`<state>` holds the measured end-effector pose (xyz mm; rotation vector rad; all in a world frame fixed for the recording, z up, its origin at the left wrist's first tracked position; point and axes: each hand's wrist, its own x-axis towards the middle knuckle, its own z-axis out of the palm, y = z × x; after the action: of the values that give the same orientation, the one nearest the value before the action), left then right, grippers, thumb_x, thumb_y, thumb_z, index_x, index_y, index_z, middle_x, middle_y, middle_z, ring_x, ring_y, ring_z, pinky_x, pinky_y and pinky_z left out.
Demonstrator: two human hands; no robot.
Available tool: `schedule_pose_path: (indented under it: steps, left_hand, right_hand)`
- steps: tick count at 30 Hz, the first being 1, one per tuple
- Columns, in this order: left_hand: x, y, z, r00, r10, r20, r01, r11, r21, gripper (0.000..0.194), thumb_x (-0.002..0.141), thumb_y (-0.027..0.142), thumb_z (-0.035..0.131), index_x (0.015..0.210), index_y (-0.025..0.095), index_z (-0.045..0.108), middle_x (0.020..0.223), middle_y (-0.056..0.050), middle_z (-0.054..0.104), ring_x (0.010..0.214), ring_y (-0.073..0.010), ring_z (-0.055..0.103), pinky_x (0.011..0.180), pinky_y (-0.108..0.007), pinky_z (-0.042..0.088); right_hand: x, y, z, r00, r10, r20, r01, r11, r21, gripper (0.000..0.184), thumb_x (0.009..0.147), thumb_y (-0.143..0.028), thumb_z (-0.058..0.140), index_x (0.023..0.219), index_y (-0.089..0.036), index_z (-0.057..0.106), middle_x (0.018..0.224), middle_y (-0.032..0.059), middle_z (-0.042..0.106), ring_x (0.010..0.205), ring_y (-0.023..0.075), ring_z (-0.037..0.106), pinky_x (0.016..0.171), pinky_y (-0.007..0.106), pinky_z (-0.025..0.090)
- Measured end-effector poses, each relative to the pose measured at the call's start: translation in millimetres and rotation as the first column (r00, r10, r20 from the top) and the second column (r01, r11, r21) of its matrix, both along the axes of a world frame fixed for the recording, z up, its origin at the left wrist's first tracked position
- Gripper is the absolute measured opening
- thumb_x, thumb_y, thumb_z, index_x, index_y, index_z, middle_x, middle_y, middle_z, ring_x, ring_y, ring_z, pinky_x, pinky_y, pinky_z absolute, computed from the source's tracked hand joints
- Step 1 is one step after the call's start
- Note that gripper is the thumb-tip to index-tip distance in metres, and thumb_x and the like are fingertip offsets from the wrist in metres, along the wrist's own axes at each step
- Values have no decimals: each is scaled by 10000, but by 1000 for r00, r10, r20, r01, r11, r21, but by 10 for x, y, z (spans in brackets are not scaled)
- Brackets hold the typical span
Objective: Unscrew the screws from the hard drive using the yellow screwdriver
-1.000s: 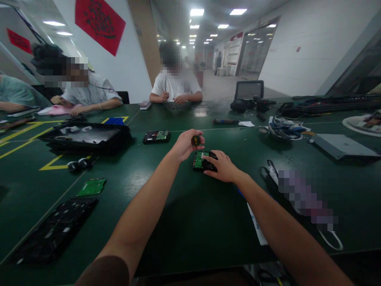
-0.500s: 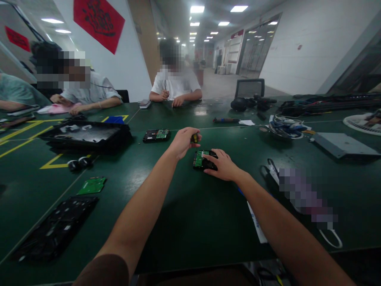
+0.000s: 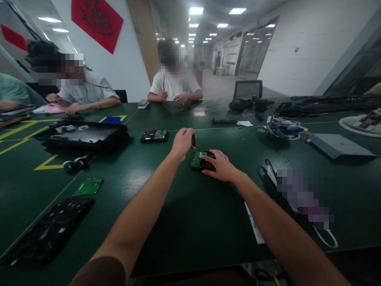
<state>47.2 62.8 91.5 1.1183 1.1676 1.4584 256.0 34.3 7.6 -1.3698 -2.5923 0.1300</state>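
In front of me on the green table lies a hard drive (image 3: 197,160), its green circuit board facing up. My right hand (image 3: 222,165) grips it from the right, thumb at the near edge and fingers over the top. Just beyond the drive's left side, my left hand (image 3: 182,143) is closed around a short dark handle (image 3: 193,140), which looks like a screwdriver's. Most of this tool is hidden by the fingers, and I cannot tell whether its tip touches the drive. A second hard drive (image 3: 154,136) rests to the left of my left hand.
A black tray (image 3: 116,139) with small parts stands at left, near a loose green circuit board (image 3: 88,186) and a black panel (image 3: 49,230). At right are bundled cables (image 3: 282,128), a grey metal box (image 3: 342,145) and a lanyard (image 3: 270,171). People sit across the table.
My left hand has turned slightly, so the handle's yellow markings no longer show. My right hand keeps its grip on the hard drive. The whole view has shifted a little.
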Motion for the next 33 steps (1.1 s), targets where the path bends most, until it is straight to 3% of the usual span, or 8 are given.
schedule_pose_path:
  steps: [7,13,15,23,25,30,33]
  left_hand:
    - [-73,33,-21,943,-226,243,241,970,-31,205,796,354,650,847,156,639,828,-85,671,771,-194,661,636,-309,591]
    - [-157,-3,27,984,-171,-40,172,985,27,233,807,378,651,834,156,720,865,-87,643,777,-183,613,536,-247,541]
    - [-143,-25,35,981,-185,-55,187,982,32,243,817,386,644,873,158,710,871,-92,660,787,-194,629,536,-258,546]
    - [-78,18,-9,935,-250,250,270,962,-47,204,785,361,623,836,163,635,834,-91,697,779,-197,678,608,-289,572]
    - [-97,29,-10,953,-228,197,237,971,-19,196,771,351,629,797,159,657,845,-90,684,777,-187,656,601,-276,565]
    - [-126,-14,29,983,-81,-167,99,990,101,197,788,360,657,770,178,732,803,-69,639,751,-179,589,491,-212,474]
    - [-103,-54,50,972,-7,-234,43,988,150,207,808,366,640,764,189,738,777,-64,619,734,-184,567,455,-213,445]
  right_hand:
    - [6,-11,9,1000,9,-7,-9,1000,0,765,901,-719,568,1566,-370,421,1619,134,312,1484,425,263,1171,648,266]
    - [6,-16,29,1000,9,-8,-9,1000,-12,769,898,-726,569,1562,-370,420,1615,145,311,1490,423,264,1169,650,270]
    - [6,-16,30,1000,10,-5,-10,1000,-11,770,896,-727,572,1560,-370,422,1614,147,310,1491,423,265,1169,652,273]
    - [13,-6,2,1000,7,-1,-7,1000,-1,750,904,-716,567,1562,-390,417,1621,121,307,1489,418,263,1180,655,256]
    - [13,-4,2,1000,6,-4,-6,1000,-4,753,903,-720,566,1564,-393,413,1622,121,305,1489,417,261,1178,656,257]
    - [4,-10,15,1000,5,-10,-5,1000,-6,756,889,-723,591,1549,-388,438,1607,129,326,1479,413,283,1177,646,267]
    - [0,-15,18,1000,2,-11,-2,1000,-3,755,889,-723,593,1548,-388,438,1598,136,334,1475,411,292,1169,650,279]
